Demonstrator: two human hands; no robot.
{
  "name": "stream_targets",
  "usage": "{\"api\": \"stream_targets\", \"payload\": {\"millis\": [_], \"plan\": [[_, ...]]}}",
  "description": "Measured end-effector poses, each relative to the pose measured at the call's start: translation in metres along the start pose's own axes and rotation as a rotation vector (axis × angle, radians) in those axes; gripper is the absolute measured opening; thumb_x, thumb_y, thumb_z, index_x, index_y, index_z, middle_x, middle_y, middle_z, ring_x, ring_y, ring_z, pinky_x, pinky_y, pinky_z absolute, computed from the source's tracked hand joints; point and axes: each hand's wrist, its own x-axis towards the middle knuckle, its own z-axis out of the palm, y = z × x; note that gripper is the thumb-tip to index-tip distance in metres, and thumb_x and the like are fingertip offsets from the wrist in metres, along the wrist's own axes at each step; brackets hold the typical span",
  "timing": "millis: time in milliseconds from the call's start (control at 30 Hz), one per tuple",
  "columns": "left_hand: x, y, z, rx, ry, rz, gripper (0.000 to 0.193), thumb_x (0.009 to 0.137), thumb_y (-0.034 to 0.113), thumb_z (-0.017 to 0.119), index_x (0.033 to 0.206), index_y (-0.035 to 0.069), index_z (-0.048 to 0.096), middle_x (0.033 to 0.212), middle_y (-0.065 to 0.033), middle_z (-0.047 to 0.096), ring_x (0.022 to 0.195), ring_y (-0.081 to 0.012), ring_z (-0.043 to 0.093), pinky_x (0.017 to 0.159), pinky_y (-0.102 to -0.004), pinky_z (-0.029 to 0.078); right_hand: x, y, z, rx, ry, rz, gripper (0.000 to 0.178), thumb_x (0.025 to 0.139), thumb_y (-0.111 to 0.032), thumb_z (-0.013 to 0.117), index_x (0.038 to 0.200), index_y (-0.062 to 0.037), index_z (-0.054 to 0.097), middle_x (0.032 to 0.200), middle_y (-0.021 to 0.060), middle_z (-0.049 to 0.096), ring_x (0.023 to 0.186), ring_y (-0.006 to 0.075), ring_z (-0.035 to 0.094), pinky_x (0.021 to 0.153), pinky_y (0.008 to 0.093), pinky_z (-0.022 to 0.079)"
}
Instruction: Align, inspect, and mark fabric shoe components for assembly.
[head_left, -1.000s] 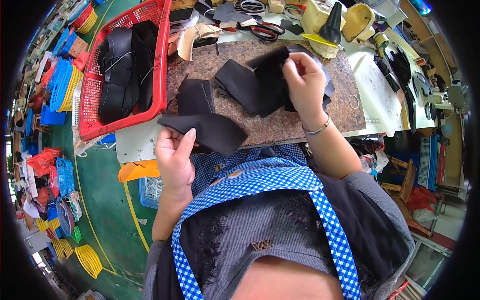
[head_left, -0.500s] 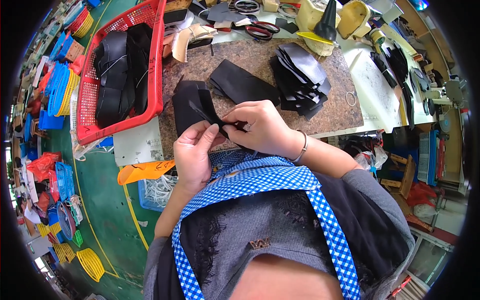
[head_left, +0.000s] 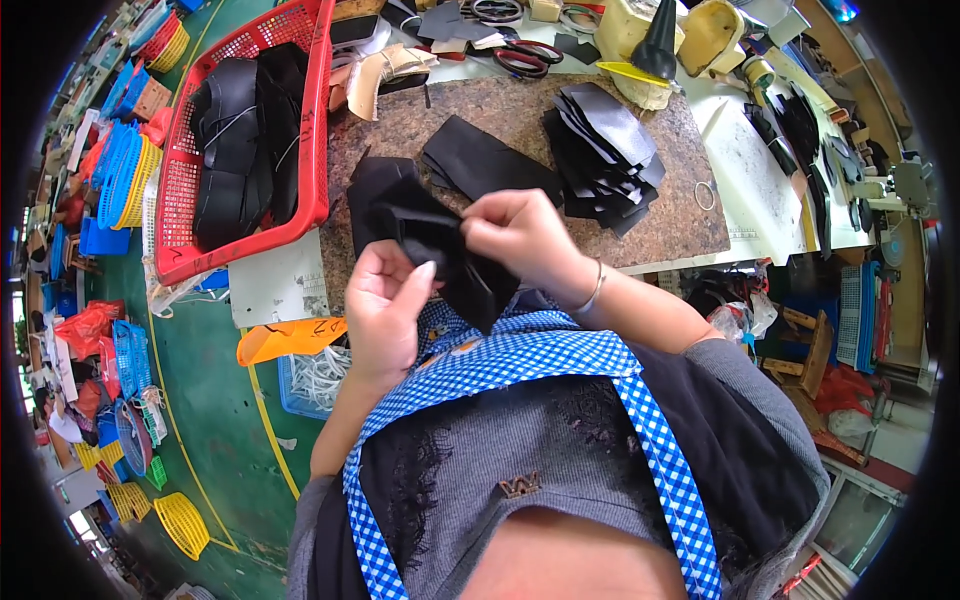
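Observation:
A bent black leather piece (head_left: 432, 238) is held between my two hands, just above the near edge of the mottled brown board (head_left: 690, 235). My left hand (head_left: 385, 305) pinches its lower left side, with the thumb on top. On the upper right edge, the fingers of my right hand (head_left: 520, 235) are closed. Behind the held piece lies a flat black piece (head_left: 372, 185), partly covered. Farther back on the board rests another flat black piece (head_left: 490, 160). To its right a fanned stack of black pieces (head_left: 605, 155) has a shiny top sheet.
A red plastic basket (head_left: 322, 130) with tied black pieces stands at the left. Scissors (head_left: 525, 60) and a yellowish pot with a black cone (head_left: 655, 50) sit along the back. Below the table's left edge is a blue bin (head_left: 310, 390) of white strips.
The black piece between my hands has turned and spread out, showing more of its face and hanging lower. My right hand has shifted slightly along its edge.

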Motion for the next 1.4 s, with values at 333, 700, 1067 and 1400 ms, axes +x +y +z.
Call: {"api": "stream_targets", "payload": {"millis": [333, 700, 1067, 1400], "plan": [[-0.012, 0.032, -0.042, -0.062, 0.102, -0.112, 0.022, 0.085, -0.001, 0.062, 0.106, 0.002, 0.057, 0.094, -0.0063, 0.065, 0.087, -0.0142, 0.063, 0.085, -0.0293, 0.052, 0.038, -0.044, -0.074, -0.587, 0.751, -0.595, 0.013, 0.079, -0.011, 0.068, 0.088, -0.0022, 0.071, 0.070, 0.0072, 0.067, 0.058, 0.0161, 0.063, 0.055, 0.0293, 0.050], [0.007, -0.010, 0.000, 0.207, 0.050, 0.012, 0.013, 0.088, 0.000, 0.070, 0.096, 0.001, 0.060, 0.085, -0.0027, 0.066, 0.075, -0.0067, 0.063, 0.071, -0.0191, 0.051, -0.005, -0.006, 0.009, -0.401, -0.007, -0.671, 0.011, 0.076, -0.002, 0.073, 0.087, -0.0002, 0.071, 0.079, 0.0105, 0.068, 0.071, 0.0222, 0.068, 0.063, 0.0286, 0.055], [0.006, 0.019, -0.014, -0.029, 0.142, 0.081, 0.022, 0.087, -0.008, 0.062, 0.103, 0.006, 0.055, 0.092, -0.0022, 0.060, 0.082, -0.0085, 0.060, 0.079, -0.0242, 0.052, 0.036, 0.002, -0.064, 0.433, 0.531, 0.034, 0.011, 0.090, -0.008, 0.060, 0.095, 0.0004, 0.066, 0.076, 0.0018, 0.064, 0.065, 0.0103, 0.061, 0.059, 0.0255, 0.051], [0.002, 0.010, 0.009, 0.086, 0.043, 0.121, 0.019, 0.089, -0.001, 0.068, 0.102, 0.003, 0.054, 0.089, -0.0029, 0.064, 0.079, -0.0078, 0.062, 0.076, -0.0205, 0.051, -0.011, -0.033, 0.007, -0.218, -0.150, -0.375, 0.015, 0.083, -0.004, 0.071, 0.097, 0.0011, 0.068, 0.088, 0.0095, 0.067, 0.079, 0.0174, 0.067, 0.068, 0.0281, 0.055]]}}
